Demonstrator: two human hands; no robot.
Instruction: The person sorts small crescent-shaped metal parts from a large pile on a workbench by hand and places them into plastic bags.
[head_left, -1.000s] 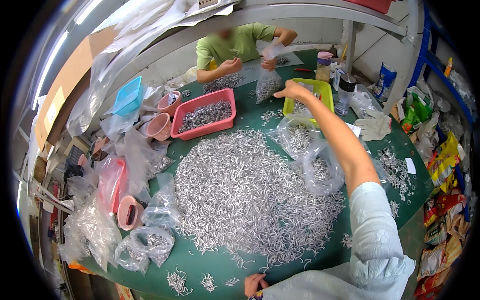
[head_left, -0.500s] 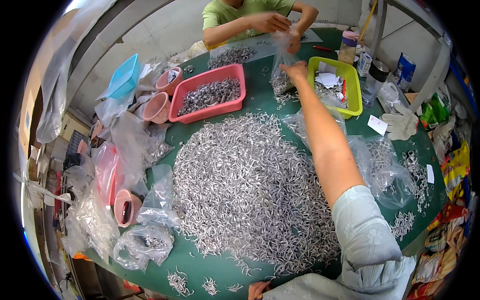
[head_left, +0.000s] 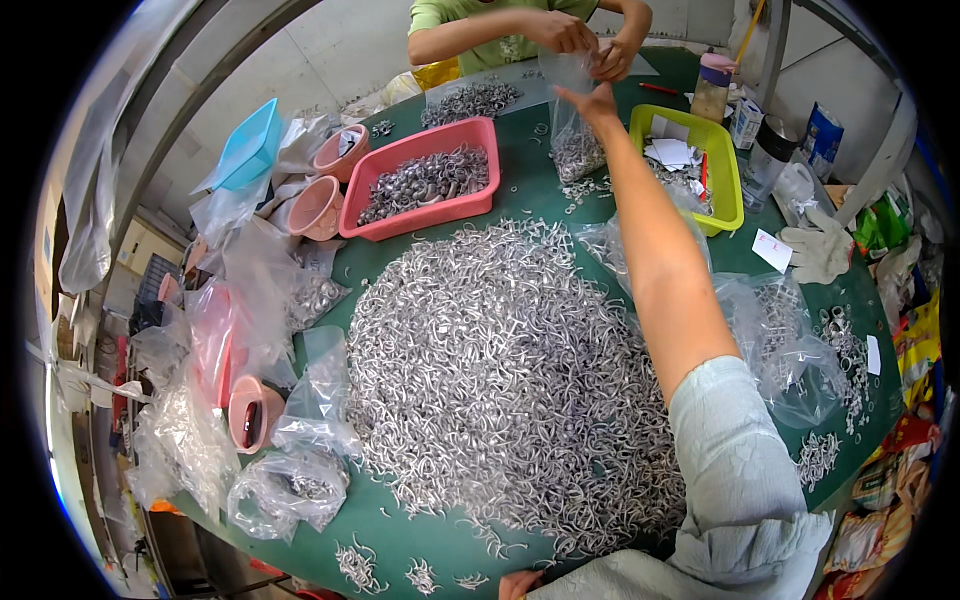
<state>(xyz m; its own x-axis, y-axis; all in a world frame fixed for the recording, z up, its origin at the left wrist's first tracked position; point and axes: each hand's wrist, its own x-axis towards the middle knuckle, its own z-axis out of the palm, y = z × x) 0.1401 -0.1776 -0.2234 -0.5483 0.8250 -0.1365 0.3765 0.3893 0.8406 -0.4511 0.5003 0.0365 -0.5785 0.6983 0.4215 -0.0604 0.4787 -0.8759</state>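
Observation:
My right arm stretches to the far side of the table. There my right hand (head_left: 597, 106) is closed on the upper part of a clear plastic bag (head_left: 578, 150), with one digit sticking out to the left across it. Small metal rings fill the bag's lower part, which rests upright on the table. Across from me, a co-worker in a green shirt has both hands (head_left: 590, 45) at the bag's top. At the near edge, only a bit of my left hand (head_left: 518, 584) shows; its fingers are mostly hidden. Between my hands spreads a big heap of curved silvery metal pieces (head_left: 500, 380).
A pink basin (head_left: 420, 226) of metal parts stands left of the bag, a yellow-green basin (head_left: 725, 215) right of it. Plastic bags (head_left: 320, 400) and small pink tubs (head_left: 314, 210) crowd the left. Bottles (head_left: 768, 160) and a glove (head_left: 815, 250) lie at right.
My right hand has risen along the bag toward its top. The co-worker's hands have shifted slightly up and right. The whole view has tilted a little.

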